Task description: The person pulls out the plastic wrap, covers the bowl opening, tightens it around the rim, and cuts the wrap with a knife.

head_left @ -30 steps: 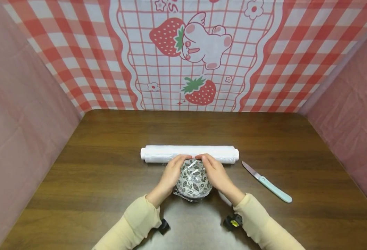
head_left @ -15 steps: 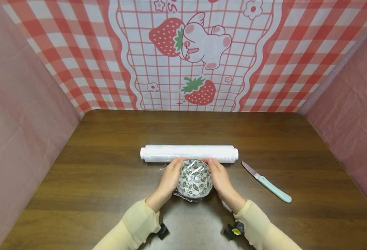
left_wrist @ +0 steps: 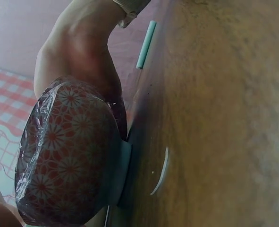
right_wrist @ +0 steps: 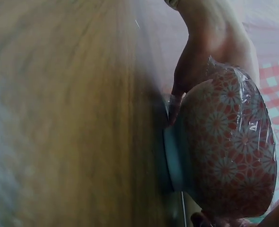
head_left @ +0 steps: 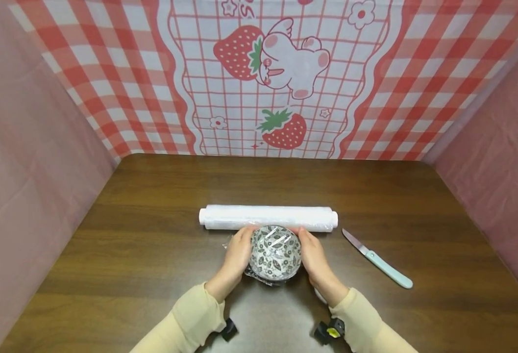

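A bowl (head_left: 275, 252) with a leaf pattern inside stands upright on the table, cling film (head_left: 265, 280) stretched across its mouth. Loose film edges bunch against its outer wall, which has a flower pattern in the left wrist view. From the left side, my left hand (head_left: 237, 254) cups the bowl; my right hand (head_left: 315, 260) cups it from the right. The fingers of both hands reach round to the far side, where the bowl hides their tips. In the right wrist view the left hand (right_wrist: 217, 47) lies along the wrapped wall, fingers low by the foot.
Just beyond the bowl lies a white roll of cling film (head_left: 267, 217), crosswise on the brown table (head_left: 131, 255). A knife (head_left: 388, 269) with a mint handle rests to the right, its blade pointing toward the roll. A checked cloth (head_left: 131, 78) hangs behind the table.
Both hands have slid from the bowl's far rim outward and down along its sides, uncovering more of the film-covered top. The bowl, roll and knife stay in place.
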Action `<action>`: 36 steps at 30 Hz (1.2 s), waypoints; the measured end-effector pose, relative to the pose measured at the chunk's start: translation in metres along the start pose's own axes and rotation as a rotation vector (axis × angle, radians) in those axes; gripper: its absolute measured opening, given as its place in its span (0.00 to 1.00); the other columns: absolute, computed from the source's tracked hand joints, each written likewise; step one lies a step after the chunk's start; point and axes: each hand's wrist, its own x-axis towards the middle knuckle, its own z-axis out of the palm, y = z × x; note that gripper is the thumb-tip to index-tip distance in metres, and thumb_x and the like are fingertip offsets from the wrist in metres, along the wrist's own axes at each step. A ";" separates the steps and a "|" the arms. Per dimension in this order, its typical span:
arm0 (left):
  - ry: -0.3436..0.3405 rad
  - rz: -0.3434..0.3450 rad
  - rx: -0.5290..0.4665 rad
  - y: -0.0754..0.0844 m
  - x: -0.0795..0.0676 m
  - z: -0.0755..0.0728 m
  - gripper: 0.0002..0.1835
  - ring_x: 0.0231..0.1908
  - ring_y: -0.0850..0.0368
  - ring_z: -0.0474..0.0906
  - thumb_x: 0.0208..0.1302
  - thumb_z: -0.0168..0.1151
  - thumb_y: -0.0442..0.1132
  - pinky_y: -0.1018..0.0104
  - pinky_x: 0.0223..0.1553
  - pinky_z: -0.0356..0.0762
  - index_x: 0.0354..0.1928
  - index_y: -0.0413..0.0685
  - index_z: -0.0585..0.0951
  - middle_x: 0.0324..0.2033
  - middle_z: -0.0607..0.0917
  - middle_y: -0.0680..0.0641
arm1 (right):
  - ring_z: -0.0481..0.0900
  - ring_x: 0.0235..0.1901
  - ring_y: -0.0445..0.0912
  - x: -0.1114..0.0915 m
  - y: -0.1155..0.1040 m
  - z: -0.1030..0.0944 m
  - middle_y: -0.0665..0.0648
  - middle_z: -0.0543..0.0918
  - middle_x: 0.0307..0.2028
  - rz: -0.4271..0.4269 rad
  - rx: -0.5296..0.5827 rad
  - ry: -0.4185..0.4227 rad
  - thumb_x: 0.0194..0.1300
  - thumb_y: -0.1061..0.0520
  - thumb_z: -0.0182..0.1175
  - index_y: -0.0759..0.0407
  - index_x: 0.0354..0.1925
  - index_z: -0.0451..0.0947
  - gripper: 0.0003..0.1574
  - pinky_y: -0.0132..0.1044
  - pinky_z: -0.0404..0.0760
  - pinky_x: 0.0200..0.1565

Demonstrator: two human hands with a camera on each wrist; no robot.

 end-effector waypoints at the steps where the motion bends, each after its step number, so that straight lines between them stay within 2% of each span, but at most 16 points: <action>1: 0.003 -0.006 0.002 0.000 0.000 0.000 0.19 0.55 0.48 0.71 0.67 0.39 0.43 0.54 0.59 0.62 0.46 0.43 0.79 0.50 0.80 0.44 | 0.72 0.51 0.52 0.000 0.000 0.000 0.68 0.76 0.50 0.005 0.005 -0.004 0.73 0.52 0.30 0.72 0.53 0.71 0.30 0.39 0.65 0.55; 7: 0.001 -0.024 -0.015 -0.002 -0.001 0.000 0.21 0.54 0.48 0.72 0.69 0.37 0.44 0.54 0.58 0.63 0.46 0.43 0.79 0.49 0.80 0.44 | 0.67 0.55 0.54 -0.003 0.001 0.001 0.69 0.71 0.54 0.055 0.079 -0.029 0.73 0.52 0.28 0.72 0.57 0.65 0.31 0.42 0.60 0.59; 15: -0.069 -0.079 -0.225 -0.003 -0.004 0.003 0.25 0.52 0.46 0.71 0.71 0.30 0.44 0.53 0.57 0.63 0.51 0.34 0.75 0.49 0.78 0.38 | 0.66 0.54 0.48 -0.008 0.000 0.005 0.69 0.67 0.58 0.120 0.285 0.003 0.73 0.51 0.28 0.75 0.59 0.61 0.32 0.35 0.61 0.58; 19: -0.085 -0.089 -0.298 -0.003 -0.007 0.005 0.26 0.53 0.45 0.70 0.72 0.29 0.45 0.53 0.58 0.61 0.53 0.33 0.73 0.50 0.77 0.36 | 0.64 0.57 0.50 -0.011 0.001 0.007 0.70 0.65 0.59 0.135 0.309 0.027 0.73 0.50 0.27 0.74 0.60 0.60 0.33 0.38 0.58 0.61; 22: -0.079 -0.090 -0.352 -0.004 -0.009 0.008 0.26 0.54 0.45 0.69 0.72 0.29 0.45 0.54 0.59 0.60 0.54 0.34 0.72 0.51 0.76 0.36 | 0.61 0.60 0.54 -0.014 0.003 0.010 0.70 0.63 0.60 0.123 0.326 0.033 0.73 0.50 0.27 0.74 0.61 0.58 0.33 0.43 0.56 0.63; 25: -0.055 -0.092 -0.401 -0.005 -0.009 0.012 0.26 0.55 0.46 0.69 0.72 0.29 0.45 0.55 0.59 0.60 0.54 0.34 0.73 0.52 0.76 0.37 | 0.62 0.59 0.53 -0.015 0.005 0.013 0.69 0.64 0.60 0.116 0.353 0.053 0.73 0.50 0.27 0.72 0.61 0.59 0.32 0.42 0.57 0.62; 31: -0.014 -0.117 -0.495 -0.008 -0.011 0.017 0.28 0.53 0.47 0.71 0.72 0.28 0.46 0.59 0.57 0.64 0.53 0.34 0.74 0.50 0.77 0.37 | 0.69 0.52 0.44 -0.017 0.008 0.017 0.65 0.68 0.59 0.124 0.434 0.082 0.73 0.46 0.27 0.70 0.61 0.61 0.35 0.31 0.66 0.54; 36: 0.027 -0.136 -0.549 -0.009 -0.012 0.020 0.28 0.50 0.48 0.73 0.72 0.29 0.47 0.61 0.53 0.68 0.53 0.33 0.74 0.49 0.78 0.37 | 0.73 0.47 0.37 -0.017 0.010 0.018 0.64 0.69 0.59 0.133 0.494 0.078 0.73 0.46 0.26 0.70 0.62 0.59 0.35 0.28 0.68 0.51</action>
